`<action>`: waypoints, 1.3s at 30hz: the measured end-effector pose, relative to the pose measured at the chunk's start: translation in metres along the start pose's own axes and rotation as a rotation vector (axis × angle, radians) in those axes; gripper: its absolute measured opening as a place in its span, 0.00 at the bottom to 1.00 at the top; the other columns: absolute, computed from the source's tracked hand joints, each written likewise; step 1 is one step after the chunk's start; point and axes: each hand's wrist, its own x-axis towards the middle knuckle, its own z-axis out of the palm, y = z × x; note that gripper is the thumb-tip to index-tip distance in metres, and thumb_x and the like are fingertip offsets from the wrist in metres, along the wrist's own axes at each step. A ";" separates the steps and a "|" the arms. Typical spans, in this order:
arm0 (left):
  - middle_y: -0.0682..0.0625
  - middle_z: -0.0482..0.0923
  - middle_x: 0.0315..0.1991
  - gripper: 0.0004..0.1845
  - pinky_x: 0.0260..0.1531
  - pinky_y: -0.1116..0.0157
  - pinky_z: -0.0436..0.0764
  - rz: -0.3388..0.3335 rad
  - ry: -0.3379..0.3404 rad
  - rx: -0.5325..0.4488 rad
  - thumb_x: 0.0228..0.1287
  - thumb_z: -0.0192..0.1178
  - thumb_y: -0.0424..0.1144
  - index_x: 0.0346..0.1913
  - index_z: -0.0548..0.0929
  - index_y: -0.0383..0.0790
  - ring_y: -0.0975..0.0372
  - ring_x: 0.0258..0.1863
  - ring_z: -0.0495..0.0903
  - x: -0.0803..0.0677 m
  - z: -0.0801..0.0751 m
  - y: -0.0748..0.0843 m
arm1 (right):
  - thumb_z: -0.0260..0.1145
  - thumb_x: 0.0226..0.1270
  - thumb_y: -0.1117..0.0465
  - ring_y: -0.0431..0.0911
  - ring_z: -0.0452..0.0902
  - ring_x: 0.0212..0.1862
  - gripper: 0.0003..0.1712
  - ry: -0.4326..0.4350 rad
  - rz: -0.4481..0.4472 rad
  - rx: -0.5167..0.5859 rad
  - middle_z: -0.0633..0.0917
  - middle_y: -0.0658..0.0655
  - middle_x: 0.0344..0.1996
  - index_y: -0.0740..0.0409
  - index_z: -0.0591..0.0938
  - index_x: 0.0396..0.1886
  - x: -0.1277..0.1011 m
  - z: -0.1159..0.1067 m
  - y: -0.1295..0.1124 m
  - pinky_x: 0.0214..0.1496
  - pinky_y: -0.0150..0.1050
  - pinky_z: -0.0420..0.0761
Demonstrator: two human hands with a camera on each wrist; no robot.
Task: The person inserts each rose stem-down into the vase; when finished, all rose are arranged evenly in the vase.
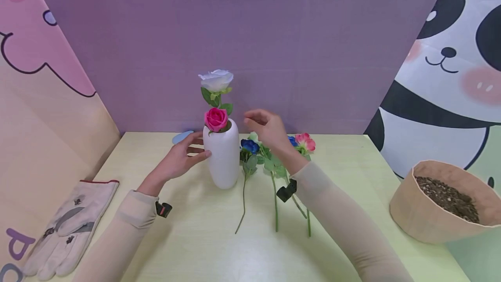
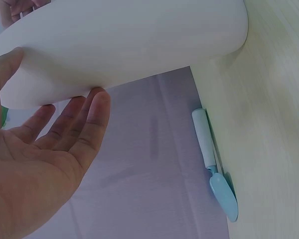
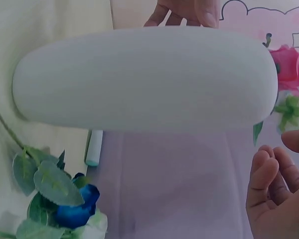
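A tall white vase point(image 1: 224, 162) stands upright on the table, holding a white rose point(image 1: 216, 81) that rises high and a pink rose point(image 1: 216, 119) low at the mouth. My left hand point(image 1: 181, 158) holds the vase's left side, thumb toward the front and fingers behind; in the left wrist view its fingertips touch the smooth wall. My right hand point(image 1: 270, 132) hovers right of the vase's mouth, apart from it, with loosely bent fingers and nothing between them. Beneath that hand, a blue flower point(image 1: 249, 146) and a coral-pink flower point(image 1: 305, 142) lie with other stems on the table.
A light blue hand trowel point(image 2: 222, 194) lies at the table's back edge behind my left hand. Pale work gloves point(image 1: 70, 229) lie at the left edge. On the right stands a tan fabric pot point(image 1: 407, 203) holding dark soil. A purple cloth backdrop point(image 1: 313, 55) hangs behind.
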 end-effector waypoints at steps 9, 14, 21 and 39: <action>0.42 0.71 0.67 0.38 0.56 0.50 0.84 -0.001 -0.004 -0.008 0.67 0.65 0.51 0.75 0.62 0.48 0.45 0.62 0.78 -0.002 0.000 0.003 | 0.66 0.71 0.50 0.45 0.80 0.40 0.15 0.000 0.017 -0.012 0.87 0.54 0.45 0.49 0.84 0.53 -0.002 -0.022 0.014 0.24 0.31 0.75; 0.41 0.71 0.67 0.38 0.56 0.50 0.84 0.006 -0.003 -0.004 0.67 0.65 0.52 0.75 0.62 0.47 0.45 0.62 0.78 -0.001 0.000 0.002 | 0.65 0.71 0.48 0.45 0.79 0.41 0.16 -0.017 0.059 -0.033 0.86 0.57 0.48 0.47 0.83 0.54 -0.007 -0.037 0.022 0.26 0.32 0.76; 0.42 0.71 0.67 0.38 0.57 0.50 0.84 -0.002 -0.004 0.000 0.66 0.65 0.53 0.75 0.62 0.47 0.45 0.63 0.78 0.000 0.001 -0.002 | 0.62 0.73 0.46 0.46 0.81 0.43 0.17 -0.032 0.105 -0.099 0.87 0.53 0.49 0.44 0.82 0.55 -0.012 -0.055 0.038 0.29 0.35 0.78; 0.42 0.71 0.67 0.39 0.57 0.50 0.84 -0.007 0.000 0.014 0.67 0.64 0.53 0.75 0.61 0.47 0.45 0.63 0.77 -0.002 0.000 0.001 | 0.59 0.76 0.49 0.48 0.81 0.41 0.19 -0.074 0.207 -0.198 0.83 0.60 0.56 0.51 0.81 0.58 -0.026 -0.090 0.084 0.31 0.37 0.78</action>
